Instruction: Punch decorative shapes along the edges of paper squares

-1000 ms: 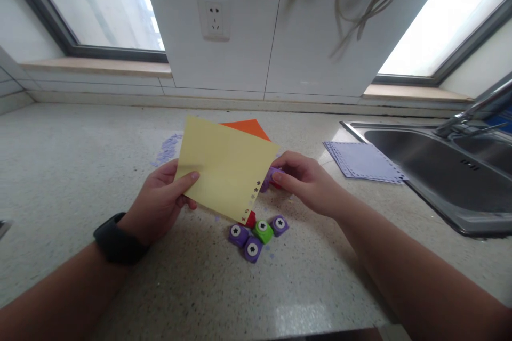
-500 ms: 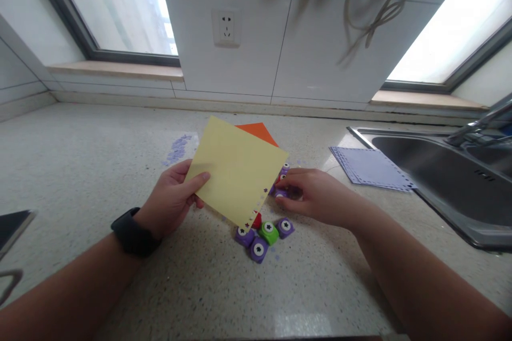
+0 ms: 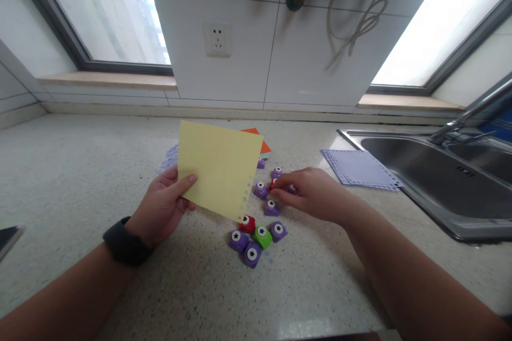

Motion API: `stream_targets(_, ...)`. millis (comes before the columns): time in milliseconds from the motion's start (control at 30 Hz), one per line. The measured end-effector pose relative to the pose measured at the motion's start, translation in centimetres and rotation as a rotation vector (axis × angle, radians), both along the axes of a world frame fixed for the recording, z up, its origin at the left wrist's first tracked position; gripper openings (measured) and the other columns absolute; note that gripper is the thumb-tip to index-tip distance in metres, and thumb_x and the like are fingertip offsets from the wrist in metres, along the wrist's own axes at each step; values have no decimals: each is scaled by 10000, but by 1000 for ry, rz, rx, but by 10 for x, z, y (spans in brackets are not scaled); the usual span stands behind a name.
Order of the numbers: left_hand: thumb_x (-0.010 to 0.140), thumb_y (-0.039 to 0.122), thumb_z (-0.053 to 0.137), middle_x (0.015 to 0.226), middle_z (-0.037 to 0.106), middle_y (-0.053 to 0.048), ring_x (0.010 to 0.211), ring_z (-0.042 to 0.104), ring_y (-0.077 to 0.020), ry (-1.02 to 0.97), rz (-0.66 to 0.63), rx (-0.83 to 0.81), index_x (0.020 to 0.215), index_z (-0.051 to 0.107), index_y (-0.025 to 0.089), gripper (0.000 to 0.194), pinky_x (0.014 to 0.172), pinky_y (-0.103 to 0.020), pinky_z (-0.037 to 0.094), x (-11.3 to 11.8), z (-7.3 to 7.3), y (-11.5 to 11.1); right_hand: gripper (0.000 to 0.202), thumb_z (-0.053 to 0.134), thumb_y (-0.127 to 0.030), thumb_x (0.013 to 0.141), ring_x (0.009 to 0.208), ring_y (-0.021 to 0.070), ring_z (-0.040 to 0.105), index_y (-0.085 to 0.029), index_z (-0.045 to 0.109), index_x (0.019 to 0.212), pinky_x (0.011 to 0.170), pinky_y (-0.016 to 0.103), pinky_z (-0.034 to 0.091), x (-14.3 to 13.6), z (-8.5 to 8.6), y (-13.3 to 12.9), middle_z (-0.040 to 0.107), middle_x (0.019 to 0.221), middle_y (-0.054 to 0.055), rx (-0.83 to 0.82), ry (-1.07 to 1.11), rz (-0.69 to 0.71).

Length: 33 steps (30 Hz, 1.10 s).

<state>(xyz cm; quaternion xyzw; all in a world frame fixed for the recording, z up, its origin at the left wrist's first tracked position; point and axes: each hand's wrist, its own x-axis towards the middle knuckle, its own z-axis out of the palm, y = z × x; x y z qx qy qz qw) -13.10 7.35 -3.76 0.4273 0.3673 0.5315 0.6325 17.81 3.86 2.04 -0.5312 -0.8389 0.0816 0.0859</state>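
Observation:
My left hand (image 3: pixel 168 198) pinches the lower left of a yellow sheet of paper (image 3: pixel 218 168), thumb on top. Small punched shapes run along the sheet's right edge. My right hand (image 3: pixel 314 192) is closed around a small red paper punch (image 3: pixel 272 184), mostly hidden by the fingers. Purple punches (image 3: pixel 261 189) stand about these fingertips, some partly covered by the hand. Below the sheet's lower corner sit another red punch (image 3: pixel 247 224), a green punch (image 3: pixel 262 236) and several purple punches (image 3: pixel 252 253).
Behind the yellow sheet lies orange paper (image 3: pixel 266 145). Punched lavender sheets (image 3: pixel 356 168) are stacked beside the steel sink (image 3: pixel 420 186) on the right. Purple paper bits (image 3: pixel 169 157) are scattered at left on the speckled counter (image 3: pixel 100 170). A dark flat object (image 3: pixel 10 240) is at the left edge.
The yellow sheet has turned and shifted left, away from the punches, uncovering more of them. My right hand has closed around the red punch. The view has moved slightly.

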Motion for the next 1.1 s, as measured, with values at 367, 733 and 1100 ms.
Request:
stream_targets(367,812,184,763,1067,735,-40,651,669,-116,-47,19,-31,1096,714,186,288,418,-174,549,-1,4,-4,219,563,-300,916,693,171,612,-192,714,1033,685,338,445,32,-16,27,743,858,41,219,269,-300)
stream_targets(733,764,98,759,1172,751,-40,814,738,-218,-180,43,-96,1079,725,242,348,563,-332,667,-1,10,-7,254,658,-454,901,894,234,609,-219,743,941,793,360,439,17,-11,15,716,860,61,166,41,37)
stream_targets(1100,732,198,854,1106,779,-48,1018,727,-231,-40,-19,-54,1054,755,236,339,844,-294,618,7,3,-9,153,663,-333,893,714,157,638,-221,641,995,655,318,486,13,-11,13,705,862,25,58,573,-146)
